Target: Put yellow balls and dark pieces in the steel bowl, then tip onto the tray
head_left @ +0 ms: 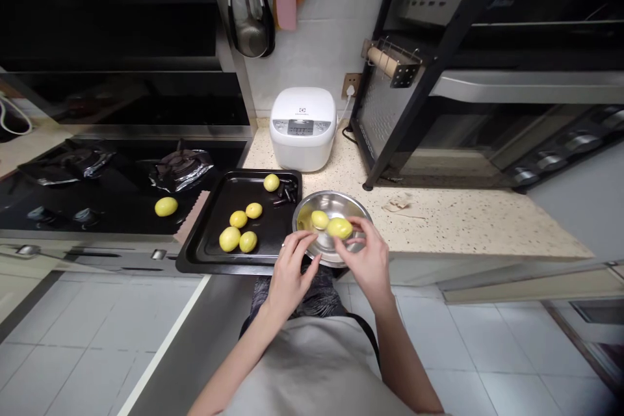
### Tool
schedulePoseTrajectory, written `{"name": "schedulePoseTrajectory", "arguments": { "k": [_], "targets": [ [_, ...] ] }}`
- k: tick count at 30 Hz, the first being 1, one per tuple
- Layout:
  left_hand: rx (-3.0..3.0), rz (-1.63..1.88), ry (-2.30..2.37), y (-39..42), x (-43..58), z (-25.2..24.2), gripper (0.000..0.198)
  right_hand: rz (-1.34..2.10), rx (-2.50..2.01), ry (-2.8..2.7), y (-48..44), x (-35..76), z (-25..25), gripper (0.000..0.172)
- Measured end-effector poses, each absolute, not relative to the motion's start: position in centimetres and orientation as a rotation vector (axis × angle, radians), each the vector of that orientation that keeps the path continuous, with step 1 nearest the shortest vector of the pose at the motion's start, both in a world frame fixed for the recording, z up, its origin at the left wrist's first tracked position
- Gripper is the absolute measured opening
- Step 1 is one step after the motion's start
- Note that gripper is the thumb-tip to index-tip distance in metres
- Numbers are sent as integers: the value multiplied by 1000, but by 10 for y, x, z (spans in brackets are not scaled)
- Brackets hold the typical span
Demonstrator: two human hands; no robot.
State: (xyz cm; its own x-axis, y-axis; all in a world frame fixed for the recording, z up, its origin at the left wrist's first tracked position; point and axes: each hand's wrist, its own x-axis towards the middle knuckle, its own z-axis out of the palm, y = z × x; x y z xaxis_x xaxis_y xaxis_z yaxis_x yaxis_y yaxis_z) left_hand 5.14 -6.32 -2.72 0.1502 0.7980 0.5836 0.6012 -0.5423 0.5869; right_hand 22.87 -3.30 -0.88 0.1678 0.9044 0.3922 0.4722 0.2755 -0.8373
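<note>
Over a steel bowl [358, 203], my right hand [368, 260] grips a yellow lemon [340, 228] between thumb and fingers. A second lemon [319, 219] shows in the bowl just left of it. My left hand [291, 270] is at the bowl's near left rim, thumb and fingers apart, with nothing visible in it. To the left lies a black baking tray [209, 253], bearing several lemons [229, 238] and a small heap of dark, short pieces [287, 192] whose kind I cannot make out.
A white rice cooker [302, 133] stands behind the tray and bowl. One lemon [166, 207] rests on the black gas hob [131, 195] at left. A black rack [414, 110] with an oven [468, 143] occupies the right. Utensils [251, 32] hang on the wall.
</note>
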Motion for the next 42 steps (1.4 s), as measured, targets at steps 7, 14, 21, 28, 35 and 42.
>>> {"name": "schedulePoseTrajectory", "arguments": {
  "k": [7, 14, 21, 28, 35, 42],
  "targets": [
    [2312, 1209, 1373, -61, 50, -34, 24, 198, -1629, -1751, -1, 244, -14, 25],
    [2345, 1143, 1368, -61, 48, -32, 23, 139, -1693, -1857, 19, 242, -23, 34],
    [2369, 1112, 1359, -62, 48, -25, 22, 228, -1572, -1822, 20, 248, -30, 37],
    [2342, 1106, 1472, -56, 30, -18, 25, 289, -1516, -1785, 18, 254, -38, 34],
    [2239, 1018, 2016, -48, -26, -18, 25, 247, -1436, -1770, 9, 254, -31, 30],
    [2312, 831, 2182, -51, -50, -29, 19, 232, -1355, -1708, -9, 250, -19, 26]
  ]
}}
